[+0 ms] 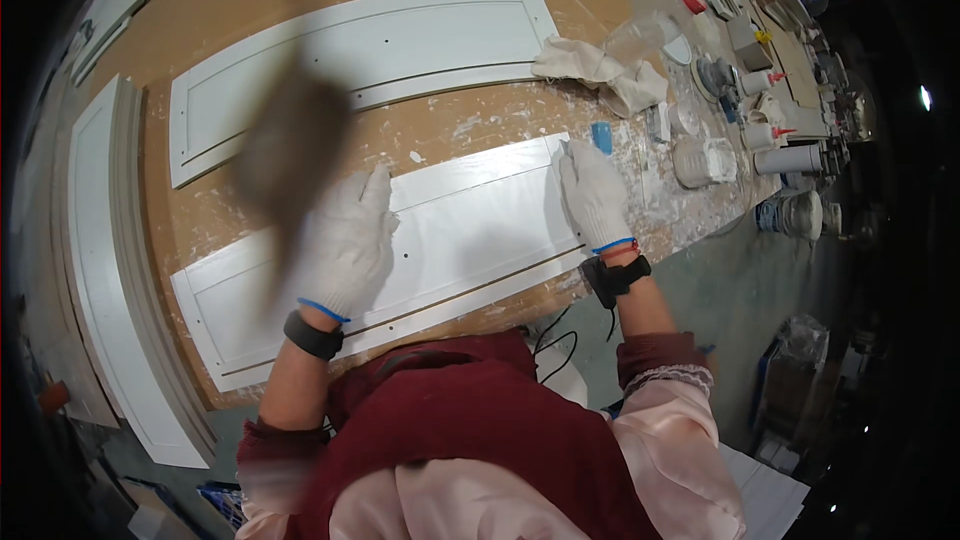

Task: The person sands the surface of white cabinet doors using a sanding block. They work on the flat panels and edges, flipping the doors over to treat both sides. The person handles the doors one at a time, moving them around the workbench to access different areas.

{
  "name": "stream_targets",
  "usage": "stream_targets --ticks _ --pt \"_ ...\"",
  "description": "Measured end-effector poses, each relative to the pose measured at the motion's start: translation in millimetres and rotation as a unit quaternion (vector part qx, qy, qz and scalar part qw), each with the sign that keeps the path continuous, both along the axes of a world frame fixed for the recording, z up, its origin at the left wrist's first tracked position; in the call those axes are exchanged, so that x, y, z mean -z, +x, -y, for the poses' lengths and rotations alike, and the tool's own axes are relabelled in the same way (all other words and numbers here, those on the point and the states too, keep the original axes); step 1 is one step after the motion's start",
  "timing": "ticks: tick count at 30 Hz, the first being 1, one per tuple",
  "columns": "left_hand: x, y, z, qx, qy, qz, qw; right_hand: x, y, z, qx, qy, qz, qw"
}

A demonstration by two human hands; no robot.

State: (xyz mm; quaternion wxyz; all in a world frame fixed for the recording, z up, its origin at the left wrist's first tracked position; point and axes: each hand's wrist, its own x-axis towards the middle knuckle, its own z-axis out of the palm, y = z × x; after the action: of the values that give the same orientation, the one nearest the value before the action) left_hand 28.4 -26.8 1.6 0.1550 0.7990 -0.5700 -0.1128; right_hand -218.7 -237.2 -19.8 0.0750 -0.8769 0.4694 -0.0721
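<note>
A long white panel [480, 205] with a recessed border lies on the table in front of me, with small dark holes along it. My left hand [350, 230], in a white knit glove, rests on the panel left of its middle, fingers stretched out. A dark blurred shape [295, 145] covers part of that hand and the panel; I cannot tell what it is. At the panel's right end, my gloved right hand [595, 190] lies along the edge with its fingers extended. Beyond it is a second, similar white panel [400, 40].
More white panels [110, 260] are stacked at the left. A crumpled cloth [605, 75] and a small blue block [601, 137] lie to the right, near a plastic container [703, 162]. Bottles, cans and tools crowd the far right of the paint-spattered table [450, 130].
</note>
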Motion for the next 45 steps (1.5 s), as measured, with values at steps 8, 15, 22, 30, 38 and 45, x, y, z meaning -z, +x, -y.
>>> stream_targets --ticks 8,15,22,30,38,45 --pt "6 1 -1 -0.016 -0.002 -0.035 0.999 -12 1 -2 -0.021 0.023 0.02 0.999" --pt "6 0 -2 -0.019 -0.007 -0.038 0.999 -4 3 -3 0.003 0.019 0.041 0.999" --pt "14 1 -4 -0.009 -0.028 -0.019 0.999 0 6 -3 -0.055 -0.012 0.04 0.998" --pt "9 1 -2 -0.006 -0.038 -0.032 0.999 3 0 1 0.001 -0.019 0.009 1.0" --pt "3 2 -4 0.027 -0.083 -0.038 0.996 -6 4 3 0.012 0.037 0.044 0.998" --pt "7 2 -6 0.023 -0.101 -0.047 0.993 -7 9 -1 -0.027 0.021 0.035 0.999"
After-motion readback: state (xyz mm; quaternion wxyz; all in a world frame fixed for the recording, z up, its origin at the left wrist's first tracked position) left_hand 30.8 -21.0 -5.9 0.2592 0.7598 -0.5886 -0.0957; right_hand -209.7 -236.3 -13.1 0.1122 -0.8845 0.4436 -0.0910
